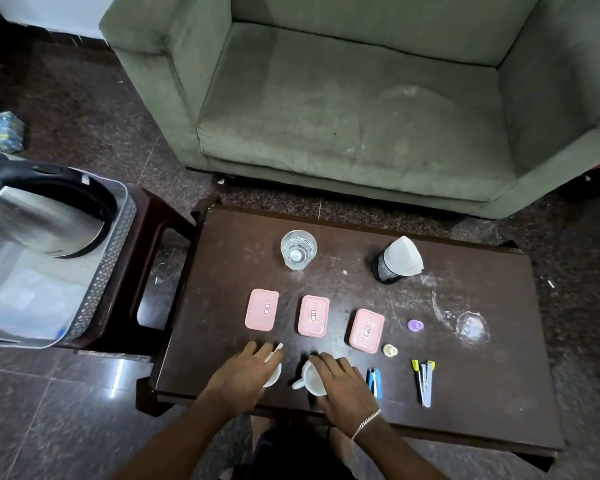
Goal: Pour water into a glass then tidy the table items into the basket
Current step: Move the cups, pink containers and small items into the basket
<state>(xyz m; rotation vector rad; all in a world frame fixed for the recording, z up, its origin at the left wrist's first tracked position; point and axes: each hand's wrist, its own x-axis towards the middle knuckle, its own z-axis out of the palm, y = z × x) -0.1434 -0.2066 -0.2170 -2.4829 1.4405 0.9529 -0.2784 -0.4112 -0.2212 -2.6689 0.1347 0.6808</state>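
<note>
A glass (298,249) holding water stands at the far middle of the dark table (465,393). Three pink lidded boxes (262,309) (313,315) (366,330) lie in a row in front of it. At the near edge, my left hand (245,374) lies over a white cup (273,377), with a pale stick (274,351) poking out past my fingers. My right hand (338,381) grips the rim of a second white cup (307,377), whose handle points left. The silver perforated basket (113,261) sits on a stool to the left with a steel kettle (42,216) inside.
A black mesh holder with white paper (397,261) stands far right. A purple cap (415,325), a yellow cap (389,350), a blue stapler-like tool (374,381), a yellow-and-blue metal tool (424,382) and a wet patch (471,327) lie to the right. A green sofa (343,116) stands beyond.
</note>
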